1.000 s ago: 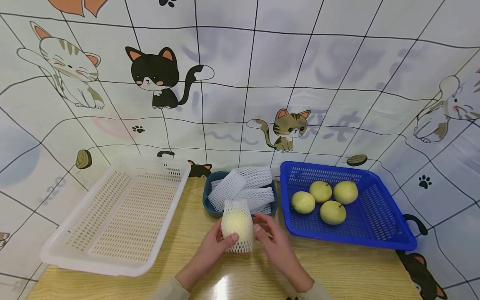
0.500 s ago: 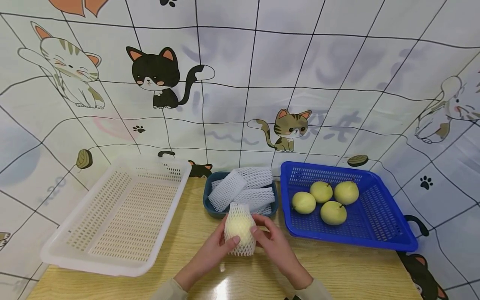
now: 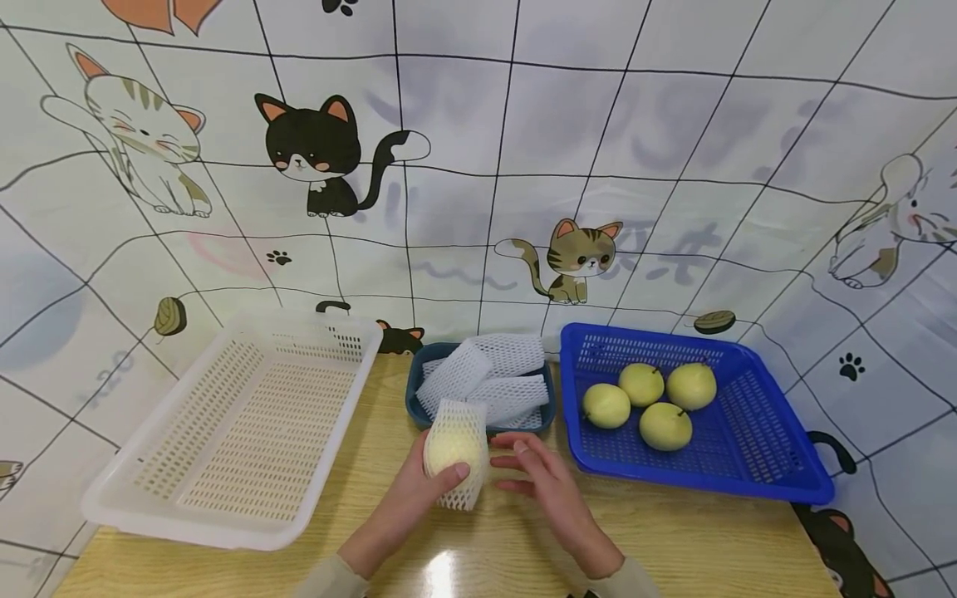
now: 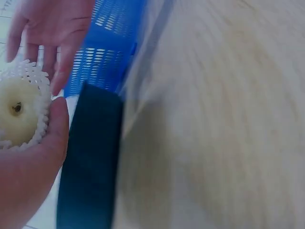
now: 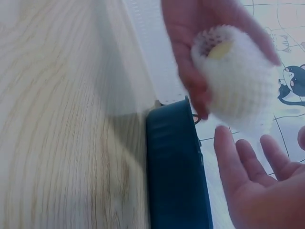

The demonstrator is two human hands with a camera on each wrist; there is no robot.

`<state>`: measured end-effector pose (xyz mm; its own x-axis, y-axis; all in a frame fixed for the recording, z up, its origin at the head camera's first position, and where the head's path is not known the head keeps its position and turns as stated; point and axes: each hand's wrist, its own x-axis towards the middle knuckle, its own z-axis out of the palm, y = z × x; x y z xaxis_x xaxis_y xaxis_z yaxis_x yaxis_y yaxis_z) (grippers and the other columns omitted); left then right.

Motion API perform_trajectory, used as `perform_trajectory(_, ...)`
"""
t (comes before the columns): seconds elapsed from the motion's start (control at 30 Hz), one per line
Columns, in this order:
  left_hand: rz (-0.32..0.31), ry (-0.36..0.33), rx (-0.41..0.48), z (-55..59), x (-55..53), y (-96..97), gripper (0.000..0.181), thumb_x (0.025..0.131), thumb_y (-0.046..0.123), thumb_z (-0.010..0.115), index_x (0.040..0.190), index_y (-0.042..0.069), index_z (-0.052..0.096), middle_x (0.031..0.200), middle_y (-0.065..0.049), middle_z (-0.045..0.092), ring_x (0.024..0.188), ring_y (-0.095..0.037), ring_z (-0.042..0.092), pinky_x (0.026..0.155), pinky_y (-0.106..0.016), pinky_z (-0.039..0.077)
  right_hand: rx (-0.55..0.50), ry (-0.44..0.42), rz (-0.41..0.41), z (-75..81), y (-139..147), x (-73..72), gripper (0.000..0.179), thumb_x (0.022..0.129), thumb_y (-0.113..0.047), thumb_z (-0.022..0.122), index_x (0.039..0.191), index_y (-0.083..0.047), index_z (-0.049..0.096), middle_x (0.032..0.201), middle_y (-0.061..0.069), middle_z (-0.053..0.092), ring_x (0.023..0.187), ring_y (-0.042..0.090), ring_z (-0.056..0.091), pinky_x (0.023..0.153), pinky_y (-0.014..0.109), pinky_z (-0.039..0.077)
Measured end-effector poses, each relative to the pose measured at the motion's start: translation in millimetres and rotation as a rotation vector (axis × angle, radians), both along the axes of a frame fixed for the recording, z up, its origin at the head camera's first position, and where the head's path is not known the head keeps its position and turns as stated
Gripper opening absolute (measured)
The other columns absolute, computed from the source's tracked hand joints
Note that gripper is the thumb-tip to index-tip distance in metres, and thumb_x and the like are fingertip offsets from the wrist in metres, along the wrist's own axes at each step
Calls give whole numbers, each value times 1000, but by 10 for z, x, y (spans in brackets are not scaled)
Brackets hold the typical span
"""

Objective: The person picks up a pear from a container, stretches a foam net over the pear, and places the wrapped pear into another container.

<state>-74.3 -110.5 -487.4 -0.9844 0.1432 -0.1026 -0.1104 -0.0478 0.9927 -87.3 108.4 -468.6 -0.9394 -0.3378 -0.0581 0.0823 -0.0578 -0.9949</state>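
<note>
My left hand (image 3: 411, 490) grips a pale yellow pear (image 4: 21, 109) inside a white foam net sleeve (image 3: 458, 453), thumb across its near side. The net covers the pear, and its ends stick out above and below. In the left wrist view the fruit's end with a small dark dimple shows through the net's opening. My right hand (image 3: 546, 490) is just right of the net, fingers spread and holding nothing; the right wrist view shows those fingertips (image 5: 222, 136) apart from the sleeve. Behind the hands a dark teal box (image 3: 414, 407) holds several folded foam nets (image 3: 508, 394).
At the right stands a blue plastic basket (image 3: 688, 477) with several yellow-green pears (image 3: 665, 426). A white plastic basket (image 3: 269, 423) is at the left. All stand on a wooden table (image 3: 508, 556), backed by a cat-patterned cloth (image 3: 463, 124).
The right hand first closed in on the netted pear from the right, then came off it with fingers spread. The left hand has shifted slightly left with the netted pear.
</note>
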Motion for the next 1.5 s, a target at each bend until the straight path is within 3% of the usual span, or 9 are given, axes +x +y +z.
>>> perform_trajectory(0.13, 39, 22, -48, 153, 15, -92, 73, 90, 23, 77, 148, 2, 39, 128, -15, 58, 109, -22, 58, 93, -34, 49, 60, 59, -77, -25, 6, 4, 39, 112, -21, 44, 130, 10, 59, 135, 28, 58, 120, 42, 60, 94, 48, 57)
perform_trajectory(0.27, 61, 54, -145, 405, 26, -240, 72, 88, 24, 79, 146, 4, 42, 121, -14, 61, 102, -21, 60, 86, -35, 52, 167, 159, -114, -54, 8, 2, 31, 111, -17, 47, 124, 4, 65, 126, 20, 66, 114, 37, 65, 93, 44, 56)
perform_trajectory(0.43, -26, 90, -246, 827, 26, -548, 80, 89, 26, 78, 153, 7, 34, 126, -20, 59, 105, -26, 63, 85, -38, 55, 214, 230, -122, -61, 5, 1, 27, 110, -14, 50, 123, 0, 68, 120, 12, 70, 111, 29, 67, 91, 34, 55)
perform_trajectory(0.6, -59, 126, -419, 1191, -88, -948, 80, 93, 33, 75, 152, 3, 32, 129, -21, 56, 110, -29, 60, 88, -39, 52, 214, 252, -121, -34, -6, 5, 25, 109, -13, 51, 123, -1, 68, 118, 9, 70, 110, 29, 67, 90, 31, 54)
perform_trajectory(0.77, -104, 93, -533, 1376, -284, -1337, 80, 98, 41, 68, 154, 1, 27, 135, -22, 52, 113, -31, 57, 88, -41, 51, 220, 263, -124, -22, -19, 12, 25, 109, -13, 51, 122, -3, 69, 116, 8, 72, 108, 28, 68, 88, 30, 54)
perform_trajectory(1.0, -84, 31, -727, 1296, -649, -1766, 94, 98, 54, 64, 154, -8, 19, 139, -26, 46, 116, -34, 53, 88, -43, 49, 220, 280, -125, -55, -24, 6, 24, 108, -11, 52, 120, -2, 70, 116, 8, 72, 107, 27, 69, 87, 31, 55)
perform_trajectory(1.17, -80, -19, -905, 1013, -894, -1949, 111, 93, 65, 65, 153, -13, 14, 136, -34, 51, 112, -38, 60, 84, -46, 53, 224, 275, -116, -75, -37, 2, 23, 108, -11, 52, 120, -2, 70, 115, 8, 72, 105, 25, 70, 86, 33, 55)
perform_trajectory(1.33, -114, -41, -1007, 749, -1054, -2002, 109, 92, 57, 68, 146, -22, 14, 119, -36, 57, 96, -37, 63, 77, -47, 54, 216, 280, -75, -109, -53, 6, 25, 108, -12, 51, 123, 1, 67, 120, 14, 70, 107, 25, 69, 87, 30, 53)
perform_trajectory(1.5, -165, -86, -1080, 558, -1147, -1964, 113, 94, 50, 68, 144, -29, 6, 129, -50, 47, 115, -53, 59, 94, -59, 51, 229, 290, -63, -127, -65, 16, 25, 108, -12, 52, 123, 2, 67, 121, 16, 70, 107, 24, 69, 86, 28, 53)
